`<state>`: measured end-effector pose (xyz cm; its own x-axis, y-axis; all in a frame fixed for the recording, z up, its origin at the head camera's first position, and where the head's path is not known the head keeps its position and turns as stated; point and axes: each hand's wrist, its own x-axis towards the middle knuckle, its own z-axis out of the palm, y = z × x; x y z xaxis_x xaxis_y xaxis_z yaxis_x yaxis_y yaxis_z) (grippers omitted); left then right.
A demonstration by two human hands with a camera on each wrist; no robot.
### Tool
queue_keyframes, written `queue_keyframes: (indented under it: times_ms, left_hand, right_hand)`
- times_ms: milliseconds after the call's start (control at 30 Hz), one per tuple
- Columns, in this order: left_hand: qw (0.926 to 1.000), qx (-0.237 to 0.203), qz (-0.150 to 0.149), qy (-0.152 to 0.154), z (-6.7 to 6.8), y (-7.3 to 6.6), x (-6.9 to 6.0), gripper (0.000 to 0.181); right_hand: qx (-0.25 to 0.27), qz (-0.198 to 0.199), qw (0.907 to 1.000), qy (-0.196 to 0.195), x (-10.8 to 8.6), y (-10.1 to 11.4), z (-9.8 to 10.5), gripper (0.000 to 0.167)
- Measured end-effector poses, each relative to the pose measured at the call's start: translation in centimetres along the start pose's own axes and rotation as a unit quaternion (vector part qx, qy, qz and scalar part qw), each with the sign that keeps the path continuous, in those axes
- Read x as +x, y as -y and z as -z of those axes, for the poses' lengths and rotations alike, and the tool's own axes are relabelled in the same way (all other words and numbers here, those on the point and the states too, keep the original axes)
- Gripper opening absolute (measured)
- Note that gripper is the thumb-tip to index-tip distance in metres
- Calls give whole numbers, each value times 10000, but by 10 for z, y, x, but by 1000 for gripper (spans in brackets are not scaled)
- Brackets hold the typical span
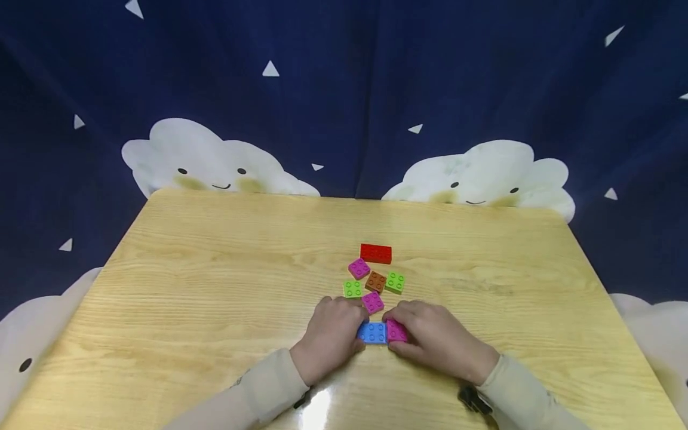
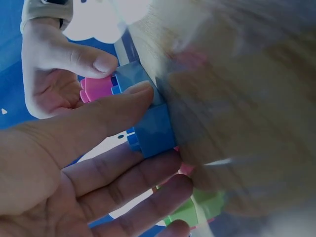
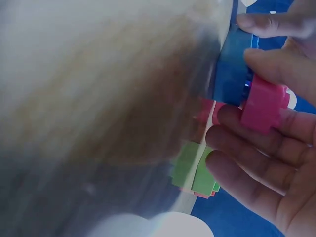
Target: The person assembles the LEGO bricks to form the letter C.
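Near the front of the table, my left hand (image 1: 333,328) grips a blue toy building brick (image 1: 373,332) between thumb and fingers. The left wrist view shows a seam or edge across the blue side (image 2: 155,131); whether it is one brick or two I cannot tell. My right hand (image 1: 435,334) pinches a pink square brick (image 1: 396,331) at the blue brick's right end. From the right wrist, the pink brick (image 3: 264,103) sits by the stud side of the blue brick (image 3: 232,69); whether the studs are locked is unclear. Fingers partly cover both bricks.
Beyond the hands lie loose bricks: a pink one (image 1: 372,303), a green one (image 1: 352,289), a brown one (image 1: 375,281), another green one (image 1: 395,282), another pink one (image 1: 359,269) and a long red one (image 1: 375,253). Behind the wooden table (image 1: 215,257) hangs a dark blue curtain (image 1: 333,107).
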<state>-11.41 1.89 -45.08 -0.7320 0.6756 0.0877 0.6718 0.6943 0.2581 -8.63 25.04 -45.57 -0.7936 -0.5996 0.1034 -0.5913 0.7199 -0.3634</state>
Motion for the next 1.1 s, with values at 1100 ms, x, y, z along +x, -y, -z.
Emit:
queue_keyframes:
  times_ms: [1100]
  left_hand:
    - [9996, -213, 13, 167, 0, 1, 2, 30]
  right_hand:
    - [-178, -183, 9996, 156, 9, 13, 4, 25]
